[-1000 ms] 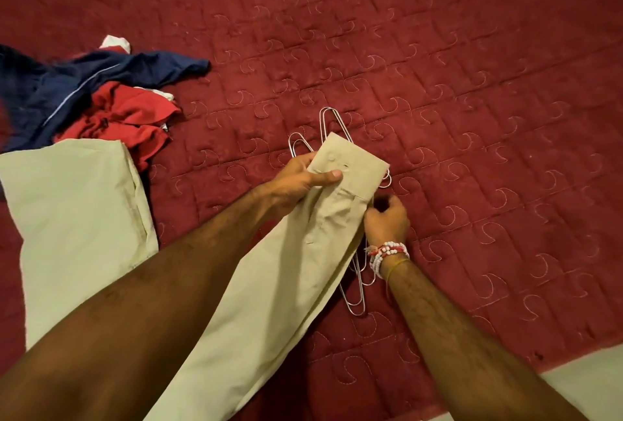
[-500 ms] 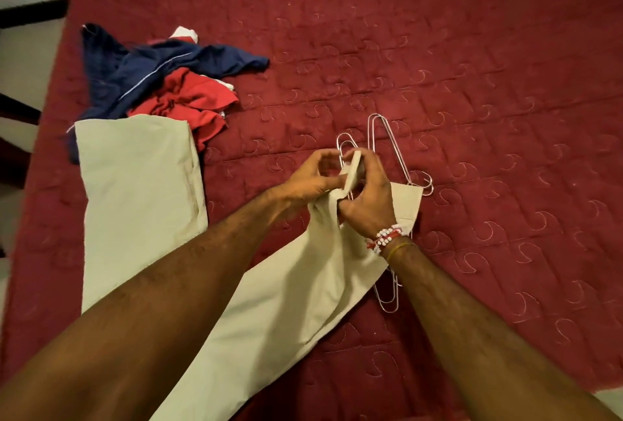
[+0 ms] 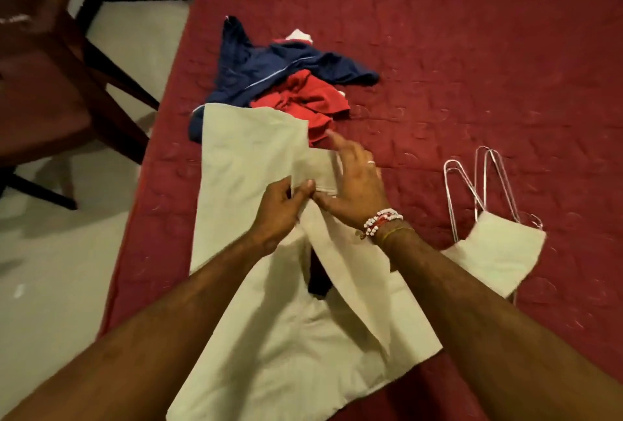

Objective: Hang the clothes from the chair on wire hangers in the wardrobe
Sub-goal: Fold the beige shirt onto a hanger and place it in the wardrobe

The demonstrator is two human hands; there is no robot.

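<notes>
1. Hands are meeting over the middle of the beige garment (image 3: 249, 150), which is lying spread flat on the bed (image 3: 472, 49) with its lower part running back toward the person.
2. Holding duty is falling to the left hand (image 3: 279, 208), which is pinching a small fold of the cloth between thumb and fingertips. The right hand (image 3: 357, 184) is lying over the strip just beside it, fingers mostly straight and forefinger lifted. It is gripping nothing that I can make out, though blur is softening the fingertips.
3. Judging by this, the person is squaring up or closing the garment's front before a hanger goes in. Doing it well is probably meaning this:
   - the left pinch is anchoring the fold;
   - the flat right palm is sweeping outward, so the layers are lining up without new creases.
4. Care is looking worthwhile at the dark gap where the two beige panels are parting below the wrists, since loose cloth there is likely to bunch.
5. Wire hangers (image 3: 485, 184) are lying on the bed well to the right, with their lower ends tucked under the garment's sleeve end (image 3: 502, 252). Freeing that cloth first is looking wiser than tugging a hanger out and dragging the smoothed garment askew.
6. Beyond the hands, a navy garment (image 3: 263, 73) and a red garment (image 3: 303, 96) are waiting in a heap, touching the beige garment's far edge. The chair (image 3: 43, 83) is standing beside the bed on the left.
</notes>
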